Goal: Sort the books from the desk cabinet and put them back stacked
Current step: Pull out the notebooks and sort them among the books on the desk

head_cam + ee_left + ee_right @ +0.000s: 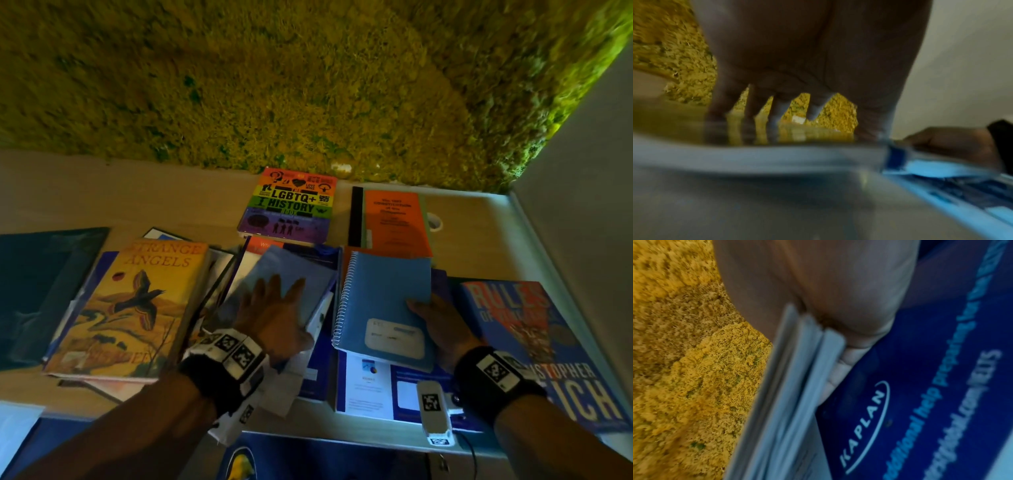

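Note:
Several books lie spread on the desk (68,192). My left hand (274,308) presses flat, fingers straight, on a pale blue glossy book (294,270) in the middle pile; from the left wrist its fingers (777,112) rest on that cover (756,155). At the right edge of a blue spiral notebook (383,294) my right hand (424,308) grips with the thumb on top and the fingers underneath. In the right wrist view the notebook's page edges (789,402) sit against the palm (838,296), tilted up off a dark blue Kaplan book (920,402).
"Strange Angels" (137,308) lies at the left beside a dark folder (41,284). A rainbow history book (291,205) and an orange booklet (394,219) sit at the back. A blue "Rules" book (534,342) lies at the right. A moss wall (274,85) rises behind.

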A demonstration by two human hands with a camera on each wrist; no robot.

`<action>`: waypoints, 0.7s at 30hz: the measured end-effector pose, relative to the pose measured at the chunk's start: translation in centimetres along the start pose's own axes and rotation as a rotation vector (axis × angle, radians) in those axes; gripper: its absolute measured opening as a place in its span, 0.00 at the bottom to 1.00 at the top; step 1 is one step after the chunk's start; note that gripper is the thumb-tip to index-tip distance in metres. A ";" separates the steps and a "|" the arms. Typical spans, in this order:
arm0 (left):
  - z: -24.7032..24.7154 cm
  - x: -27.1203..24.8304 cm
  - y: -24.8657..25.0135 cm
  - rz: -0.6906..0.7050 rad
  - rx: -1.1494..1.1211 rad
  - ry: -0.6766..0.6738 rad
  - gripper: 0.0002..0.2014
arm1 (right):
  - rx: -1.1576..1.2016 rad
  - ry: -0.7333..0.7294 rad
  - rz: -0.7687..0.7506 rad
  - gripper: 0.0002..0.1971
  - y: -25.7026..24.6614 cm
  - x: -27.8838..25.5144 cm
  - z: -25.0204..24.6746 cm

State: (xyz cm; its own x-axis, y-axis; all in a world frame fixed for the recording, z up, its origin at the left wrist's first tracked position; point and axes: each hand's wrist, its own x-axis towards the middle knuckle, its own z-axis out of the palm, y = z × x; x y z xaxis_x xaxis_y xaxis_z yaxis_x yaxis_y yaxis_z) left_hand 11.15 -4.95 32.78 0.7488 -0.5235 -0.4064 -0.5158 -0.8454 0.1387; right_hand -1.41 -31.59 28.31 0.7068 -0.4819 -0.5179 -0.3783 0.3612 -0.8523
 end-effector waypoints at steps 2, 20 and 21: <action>-1.9 -0.6 0.0 0.139 -0.132 0.083 0.25 | 0.004 -0.013 -0.008 0.16 0.2 -0.1 -0.1; -5.5 0.5 -2.5 0.291 -1.777 -0.007 0.22 | 0.224 -0.122 -0.079 0.15 -2.2 -2.1 0.9; -4.9 0.6 -2.1 0.242 -1.815 0.000 0.23 | 0.239 -0.132 -0.079 0.16 -2.1 -2.3 1.2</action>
State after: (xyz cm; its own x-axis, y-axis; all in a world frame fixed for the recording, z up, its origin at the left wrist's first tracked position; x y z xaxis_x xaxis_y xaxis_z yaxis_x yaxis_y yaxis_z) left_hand 14.77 -3.99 36.63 0.7353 -0.6373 -0.2305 0.4354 0.1835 0.8814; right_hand -1.51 -30.28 31.39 0.8059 -0.4139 -0.4234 -0.1782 0.5124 -0.8401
